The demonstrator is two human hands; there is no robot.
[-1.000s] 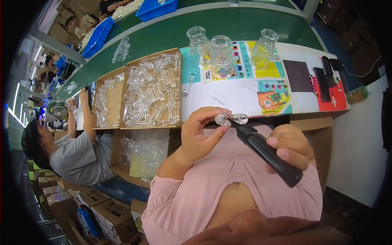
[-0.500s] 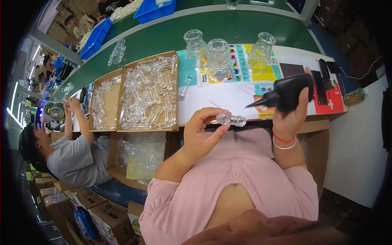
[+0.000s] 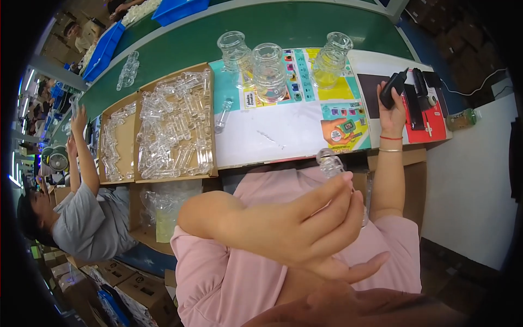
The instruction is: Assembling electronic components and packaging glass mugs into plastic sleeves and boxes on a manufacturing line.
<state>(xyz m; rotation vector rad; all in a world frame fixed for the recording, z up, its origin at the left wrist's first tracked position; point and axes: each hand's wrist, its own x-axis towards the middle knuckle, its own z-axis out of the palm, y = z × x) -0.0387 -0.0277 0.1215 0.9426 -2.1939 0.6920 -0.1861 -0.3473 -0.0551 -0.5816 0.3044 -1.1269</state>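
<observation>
The clear glass piece (image 3: 330,162) is over the person's lap, just beyond the near edge of the printed board (image 3: 245,146). The left hand (image 3: 310,226) grips it with bent fingers, thumb held apart. Half a second ago finger and thumb held it at the board's edge; now the hand has swung right and rolled over, its back toward the camera. Those fingers hide much of the piece, so its lower end is hard to make out.

The right hand (image 3: 391,117) is closed around one black bottle (image 3: 393,90). Earlier the bottle was above the board's near side, nozzle pointing left; now it is farther right, beside the dark rectangle (image 3: 371,87). Whether its base touches anything cannot be told.

Three clear glass vessels (image 3: 268,76) stand toward the board's far side, and one loose glass tube (image 3: 223,116) lies left of them. Two cardboard trays (image 3: 213,136) sit side by side, their glass parts too jumbled to count. Beyond stretches the green worktop (image 3: 305,26) with two blue bins (image 3: 103,53), one cut off above. One co-worker (image 3: 92,223) in grey sits at left, arms now raised higher.
</observation>
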